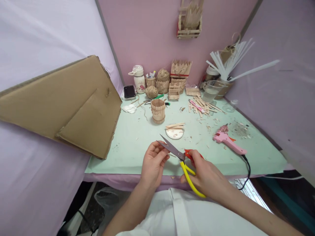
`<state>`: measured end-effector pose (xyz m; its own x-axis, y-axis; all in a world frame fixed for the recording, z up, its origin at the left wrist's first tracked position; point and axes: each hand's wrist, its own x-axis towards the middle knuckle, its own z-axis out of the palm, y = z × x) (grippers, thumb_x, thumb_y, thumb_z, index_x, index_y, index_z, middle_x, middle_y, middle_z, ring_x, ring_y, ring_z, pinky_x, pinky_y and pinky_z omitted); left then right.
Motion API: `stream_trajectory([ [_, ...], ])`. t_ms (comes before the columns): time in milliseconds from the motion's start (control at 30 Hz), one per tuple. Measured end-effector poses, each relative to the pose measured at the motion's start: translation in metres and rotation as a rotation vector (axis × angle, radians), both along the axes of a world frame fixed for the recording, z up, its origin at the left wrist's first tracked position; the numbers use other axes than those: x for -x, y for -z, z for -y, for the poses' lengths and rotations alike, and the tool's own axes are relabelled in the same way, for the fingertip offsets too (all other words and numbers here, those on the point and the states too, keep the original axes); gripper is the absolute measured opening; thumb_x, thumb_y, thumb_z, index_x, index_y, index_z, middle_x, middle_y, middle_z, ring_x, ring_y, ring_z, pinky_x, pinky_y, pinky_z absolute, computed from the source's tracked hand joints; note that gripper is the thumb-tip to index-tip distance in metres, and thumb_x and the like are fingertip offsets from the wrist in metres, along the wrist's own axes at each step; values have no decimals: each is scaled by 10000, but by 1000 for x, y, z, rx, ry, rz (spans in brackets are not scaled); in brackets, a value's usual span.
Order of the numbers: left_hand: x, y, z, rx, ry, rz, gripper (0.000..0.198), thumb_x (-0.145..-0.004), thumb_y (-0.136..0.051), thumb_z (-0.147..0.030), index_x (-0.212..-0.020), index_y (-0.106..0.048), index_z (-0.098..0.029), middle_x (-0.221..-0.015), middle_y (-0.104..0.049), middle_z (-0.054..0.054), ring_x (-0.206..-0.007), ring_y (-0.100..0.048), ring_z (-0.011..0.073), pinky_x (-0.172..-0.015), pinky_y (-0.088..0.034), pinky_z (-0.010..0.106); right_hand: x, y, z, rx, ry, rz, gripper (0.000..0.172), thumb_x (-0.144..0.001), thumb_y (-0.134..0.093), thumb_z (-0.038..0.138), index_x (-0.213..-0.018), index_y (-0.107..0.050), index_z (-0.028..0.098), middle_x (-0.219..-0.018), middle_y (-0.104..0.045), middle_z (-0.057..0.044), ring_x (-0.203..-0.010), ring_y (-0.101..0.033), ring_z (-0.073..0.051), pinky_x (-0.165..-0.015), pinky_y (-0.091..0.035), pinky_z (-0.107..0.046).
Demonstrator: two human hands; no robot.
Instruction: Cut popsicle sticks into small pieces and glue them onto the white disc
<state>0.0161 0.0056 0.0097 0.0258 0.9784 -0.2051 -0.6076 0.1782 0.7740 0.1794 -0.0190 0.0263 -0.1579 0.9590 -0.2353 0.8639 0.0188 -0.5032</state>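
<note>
My right hand (200, 168) is closed around the handles of a pair of scissors (173, 149), one handle yellow and one red. Their dark blades point up and left, slightly apart, over the fingertips of my left hand (155, 159). That hand is pinched, and a thin pale sliver (172, 155) sticks out to the right of its fingers; most of it is hidden. Just beyond the blades lies a round white lid (174, 133) with small pieces in it and several craft sticks (175, 126) across its back edge. Farther back stands a small barrel-shaped cup made of sticks (157, 111).
A pink glue gun (228, 141) lies on the right, its black cord running off the table's front edge. Loose craft sticks (203, 105) and scraps are behind it. Cardboard (81, 108) leans on the left. Twine, stick-built holders and a white bottle (139, 80) line the back.
</note>
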Motion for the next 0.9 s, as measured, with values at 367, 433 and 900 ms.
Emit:
stream_trajectory([
  [367, -3, 4, 0, -25, -43, -19, 173, -710, -653, -131, -854, -573, -185, -845, -590, -10, -726, -531, 57, -636, -409, 161, -1, 2, 1, 12, -14, 20, 369, -741, -558, 463, -955, -352, 243, -790, -580, -19, -627, -543, -199, -523, -285, -253],
  [433, -4, 4, 0, -26, -46, -22, 170, -705, -652, -124, -842, -573, -185, -842, -595, -11, -727, -535, 59, -649, -413, 165, -1, 2, 0, 19, -21, 30, 362, -746, -549, 467, -944, -345, 244, -775, -580, -15, -620, -538, -199, -517, -279, -253],
  [900, -5, 3, 1, -13, -36, 0, 177, -692, -672, -138, -840, -587, -184, -811, -606, -8, -726, -550, 64, -641, -411, 168, -2, 5, 4, -2, -89, 58, 324, -796, -492, 473, -930, -310, 241, -726, -579, -5, -586, -548, -204, -499, -257, -249],
])
